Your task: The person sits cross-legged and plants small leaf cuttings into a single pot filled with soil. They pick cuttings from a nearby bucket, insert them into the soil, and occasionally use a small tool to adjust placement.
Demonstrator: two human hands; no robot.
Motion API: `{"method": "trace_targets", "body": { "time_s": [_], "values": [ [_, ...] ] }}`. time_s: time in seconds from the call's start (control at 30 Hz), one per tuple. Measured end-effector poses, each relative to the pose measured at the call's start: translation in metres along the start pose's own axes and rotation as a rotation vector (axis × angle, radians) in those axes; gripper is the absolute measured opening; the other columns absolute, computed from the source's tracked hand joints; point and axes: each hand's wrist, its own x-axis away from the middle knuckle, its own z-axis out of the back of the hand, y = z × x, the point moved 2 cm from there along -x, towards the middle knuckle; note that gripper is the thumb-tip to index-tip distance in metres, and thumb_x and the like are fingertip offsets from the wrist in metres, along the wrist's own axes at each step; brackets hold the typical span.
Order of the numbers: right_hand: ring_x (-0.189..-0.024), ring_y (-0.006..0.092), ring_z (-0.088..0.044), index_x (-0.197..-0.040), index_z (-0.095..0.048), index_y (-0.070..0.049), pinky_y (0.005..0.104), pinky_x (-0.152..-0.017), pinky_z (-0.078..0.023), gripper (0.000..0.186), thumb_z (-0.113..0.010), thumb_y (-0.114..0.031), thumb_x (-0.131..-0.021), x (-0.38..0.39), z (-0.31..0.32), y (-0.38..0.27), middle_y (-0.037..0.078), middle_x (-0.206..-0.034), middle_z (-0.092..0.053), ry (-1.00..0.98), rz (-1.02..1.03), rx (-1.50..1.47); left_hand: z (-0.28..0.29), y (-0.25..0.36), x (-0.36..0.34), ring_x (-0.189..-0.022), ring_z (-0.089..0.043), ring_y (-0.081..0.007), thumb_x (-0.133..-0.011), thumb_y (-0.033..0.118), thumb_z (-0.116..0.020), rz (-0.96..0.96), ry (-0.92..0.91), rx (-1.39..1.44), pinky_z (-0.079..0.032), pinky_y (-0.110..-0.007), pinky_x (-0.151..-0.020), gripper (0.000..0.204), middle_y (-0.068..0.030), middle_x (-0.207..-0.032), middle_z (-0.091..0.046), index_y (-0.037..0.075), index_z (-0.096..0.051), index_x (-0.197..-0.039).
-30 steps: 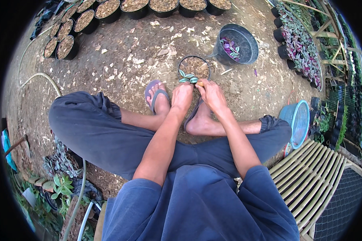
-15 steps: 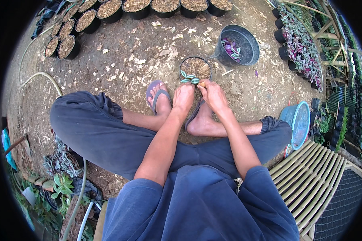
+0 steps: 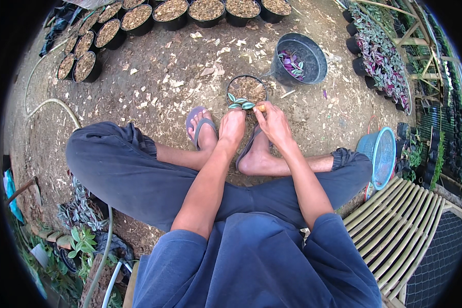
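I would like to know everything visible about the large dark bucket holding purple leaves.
The bucket is round, greyish black and wide-mouthed, and looks like plastic. Its inside looks dusty; purple leaves and green-striped ones lie at the bottom. It rests on the ground, beyond the right hand, with neither hand touching it. The lens's bend hides whether it leans.

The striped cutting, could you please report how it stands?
Left hand at striped cutting, grip hidden; right hand pinching an orange-brown object. Leaves over near edge of pot. Dark bucket beyond, clear of both hands.
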Motion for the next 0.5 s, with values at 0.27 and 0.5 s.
{"method": "trace_targets", "body": {
  "time_s": [0.27, 0.5],
  "values": [
    [-0.080, 0.0290, -0.075, -0.116, -0.071, -0.001, 0.0413, -0.073, -0.058, 0.025, -0.071, -0.022, -0.101, 0.013, 0.027, -0.001, 0.020, -0.089, -0.075, 0.054, -0.106, -0.100, -0.004, -0.005, -0.002, -0.089, -0.073, -0.0438, -0.089, 0.006, -0.066, -0.017, 0.003, -0.011, -0.059, -0.053, -0.081, 0.010, -0.0244, -0.095, -0.072, 0.000, -0.074, -0.088],
    [-0.081, 0.0193, -0.075, -0.116, -0.076, -0.004, 0.0361, -0.074, -0.059, 0.026, -0.074, -0.020, -0.096, 0.008, 0.067, 0.088, 0.015, -0.090, -0.079, 0.038, -0.377, -0.166, 0.002, -0.004, 0.000, -0.091, -0.072, -0.0446, -0.089, 0.008, -0.066, -0.007, 0.018, 0.065, -0.058, -0.053, -0.083, 0.013, -0.0248, -0.096, -0.072, 0.000, -0.076, -0.093]
  ]
}}
